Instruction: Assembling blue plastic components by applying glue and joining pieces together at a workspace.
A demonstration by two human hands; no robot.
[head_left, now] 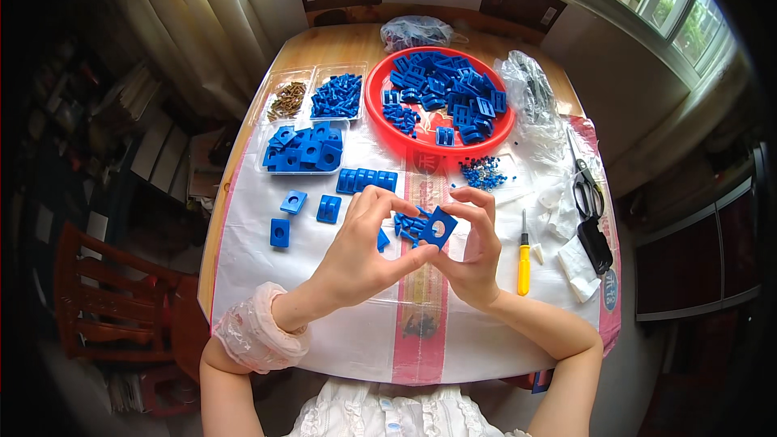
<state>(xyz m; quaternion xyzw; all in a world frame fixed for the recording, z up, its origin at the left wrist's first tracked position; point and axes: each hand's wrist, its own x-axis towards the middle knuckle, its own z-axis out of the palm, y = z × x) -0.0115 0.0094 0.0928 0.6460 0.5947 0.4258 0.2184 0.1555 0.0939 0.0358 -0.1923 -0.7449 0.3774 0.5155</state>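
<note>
Over the middle of the table, a flat blue square plate (pixel 441 215) with a round hole is held up between both hands, tilted. My left hand (pixel 356 251) is closed in a pinch, its fingertips at the plate's left side and lower edge. My right hand (pixel 473 263) pinches the same plate from the right with thumb and fingers. Just behind lies a small pile of narrow blue pieces (pixel 407 227), partly hidden by the hands. To the left lie loose blue holed plates (pixel 279 233) and a ribbed blue part (pixel 328 209). A row of ribbed blue parts (pixel 367 180) sits beyond my left hand.
A red round tray (pixel 374 125) of blue parts stands at the back. Clear boxes hold brass-coloured pieces (pixel 287 101), blue pieces (pixel 337 95) and holed plates (pixel 303 148). At right lie tiny parts (pixel 483 172), a yellow-handled screwdriver (pixel 524 269), scissors (pixel 588 190) and crumpled tissue (pixel 578 269).
</note>
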